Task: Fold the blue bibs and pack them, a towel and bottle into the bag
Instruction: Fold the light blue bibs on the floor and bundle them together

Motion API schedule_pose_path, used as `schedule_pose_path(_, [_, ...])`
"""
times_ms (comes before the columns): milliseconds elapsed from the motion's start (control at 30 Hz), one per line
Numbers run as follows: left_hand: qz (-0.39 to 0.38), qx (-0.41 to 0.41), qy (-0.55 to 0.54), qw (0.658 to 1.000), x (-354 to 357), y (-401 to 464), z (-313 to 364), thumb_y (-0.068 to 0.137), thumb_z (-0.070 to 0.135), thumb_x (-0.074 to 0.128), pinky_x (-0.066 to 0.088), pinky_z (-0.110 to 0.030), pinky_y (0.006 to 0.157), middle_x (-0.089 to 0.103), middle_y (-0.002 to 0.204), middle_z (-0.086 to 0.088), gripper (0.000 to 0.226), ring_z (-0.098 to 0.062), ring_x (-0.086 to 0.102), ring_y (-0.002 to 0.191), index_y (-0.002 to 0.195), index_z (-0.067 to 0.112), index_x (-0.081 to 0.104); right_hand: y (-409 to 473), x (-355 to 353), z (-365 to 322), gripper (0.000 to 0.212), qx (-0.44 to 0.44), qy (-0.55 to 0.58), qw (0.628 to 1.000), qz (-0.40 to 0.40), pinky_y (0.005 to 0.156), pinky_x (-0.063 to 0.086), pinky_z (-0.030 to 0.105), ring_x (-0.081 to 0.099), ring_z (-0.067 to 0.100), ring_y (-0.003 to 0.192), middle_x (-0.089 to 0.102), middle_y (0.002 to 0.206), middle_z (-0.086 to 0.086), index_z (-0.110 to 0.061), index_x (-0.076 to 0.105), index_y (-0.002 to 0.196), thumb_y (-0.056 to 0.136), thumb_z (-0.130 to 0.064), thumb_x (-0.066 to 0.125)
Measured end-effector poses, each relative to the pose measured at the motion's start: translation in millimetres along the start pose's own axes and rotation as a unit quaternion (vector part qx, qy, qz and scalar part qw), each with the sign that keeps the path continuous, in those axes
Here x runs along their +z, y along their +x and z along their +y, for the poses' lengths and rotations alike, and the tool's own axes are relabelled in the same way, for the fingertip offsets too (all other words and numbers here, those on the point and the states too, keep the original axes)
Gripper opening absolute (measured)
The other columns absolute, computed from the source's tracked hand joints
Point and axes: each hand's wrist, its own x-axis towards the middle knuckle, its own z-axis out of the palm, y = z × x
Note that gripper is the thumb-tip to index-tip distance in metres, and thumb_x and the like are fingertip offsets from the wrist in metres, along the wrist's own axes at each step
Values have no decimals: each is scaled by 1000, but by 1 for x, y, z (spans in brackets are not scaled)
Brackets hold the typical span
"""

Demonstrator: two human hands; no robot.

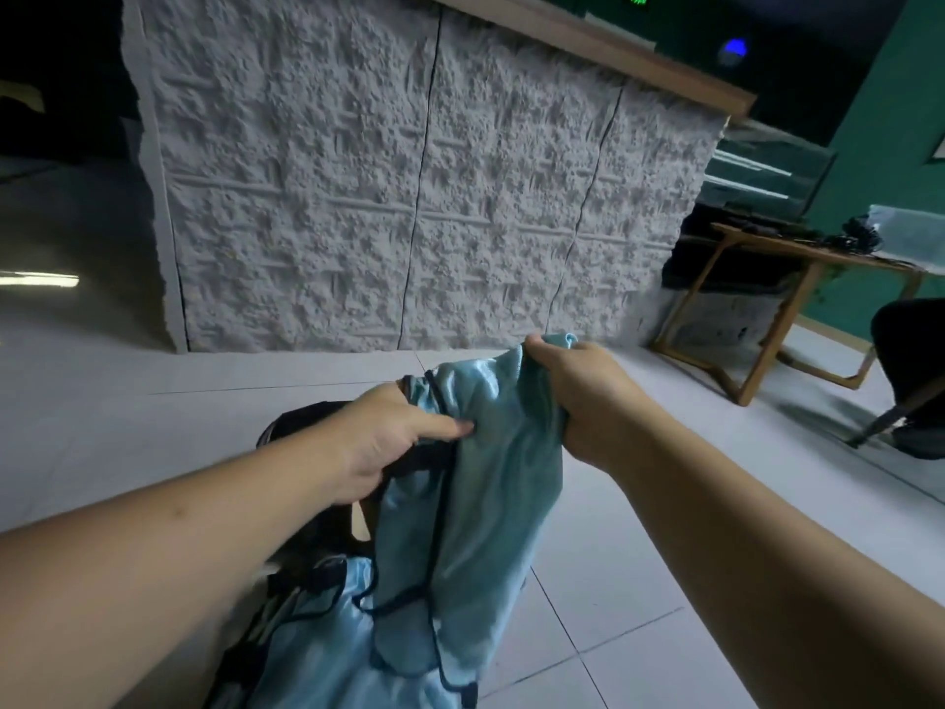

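Note:
A light blue bib [480,483] with dark trim hangs in the air in front of me, bunched and draping down. My right hand [578,391] grips its upper corner. My left hand [388,442] pinches the cloth near its dark-edged neckline. Below lie more blue bibs [317,647] in a loose pile at the bottom of the view. A dark bag [291,427] sits on the floor behind my left hand, mostly hidden. No towel or bottle shows.
A white textured counter front [409,197] stands close ahead on the pale tiled floor [639,631]. A wooden table [797,278] with dark items is at the right, and a dark chair [915,381] at the far right edge.

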Motion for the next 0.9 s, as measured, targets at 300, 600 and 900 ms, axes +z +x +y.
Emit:
schedule_pose_path(300, [1,4,61,998,-31,6,61,96,9,64,53,-54,102,75,117,-20,27,-39,71,111,122,2,70,2,-33,-8,52,-54,134,984,-107,99,56,47,71,32,106,72,119,21,0,68,124,95,-42,64])
schedule_pose_path(600, [-28,-12,-7,1000,-23,-6,70,86,31,74,56,-49,97,77,107,-18,27,-33,74,94,95,7,81,-21,-21,42,49,-10,61,961,-271,108,50,49,62,39,119,63,133,25,5,57,136,93,-15,65])
schedule_pose_path(900, [22,-71,115,991,-26,0,67,58,2,91,54,-58,100,76,102,-26,48,-42,73,100,102,-7,74,-32,-13,25,34,-28,56,991,-118,75,60,40,70,33,79,72,93,26,14,67,110,101,-18,63])
